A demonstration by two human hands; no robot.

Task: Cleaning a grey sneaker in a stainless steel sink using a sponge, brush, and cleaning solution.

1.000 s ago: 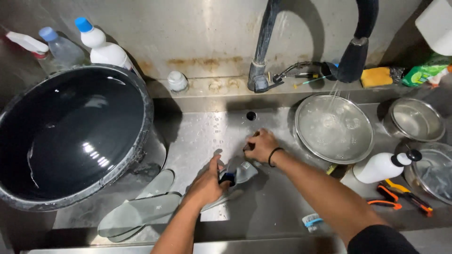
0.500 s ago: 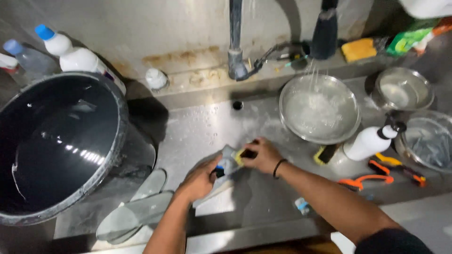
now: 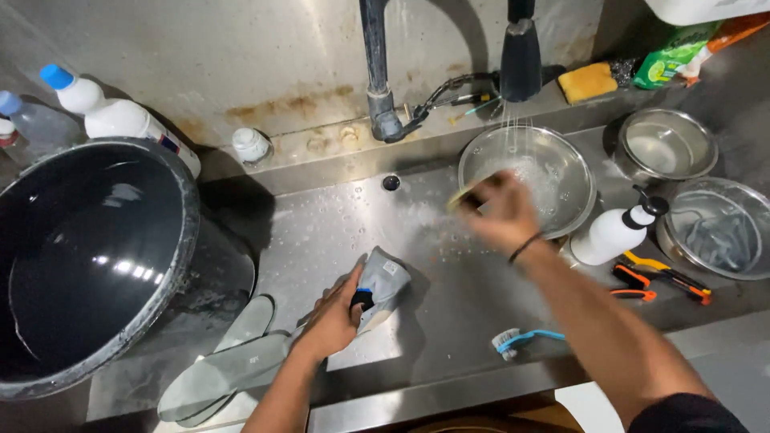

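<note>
- A blue toothbrush (image 3: 525, 339) lay near the front edge of the steel sink (image 3: 449, 265), bristles to the left, within easy reach of either hand
- Two grey insoles (image 3: 224, 365) lay flat at the front left, apparently pulled out of the shoe so they could be handled apart
- The left hand (image 3: 335, 319) gripped a grey shoe (image 3: 381, 282) at its opening, fingers closed round it, tilting it up off the sink floor so one side faced upward
- Orange cutters (image 3: 654, 281) lay to the right, beside a white pump bottle (image 3: 613, 232) standing upright
- The right hand (image 3: 501, 210) was blurred with motion at the rim of a steel bowl (image 3: 553, 168), closed on something yellowish, probably a sponge; I could not tell more
- That bowl sat under the spray head (image 3: 520, 60), where water fell into it
- Two more bowls (image 3: 666, 144) stood at the far right
- A big black bucket (image 3: 88, 248) filled the left side
- White bottles (image 3: 112, 116) and a yellow sponge (image 3: 588, 80) lined the back ledge, clear of the wet floor
</note>
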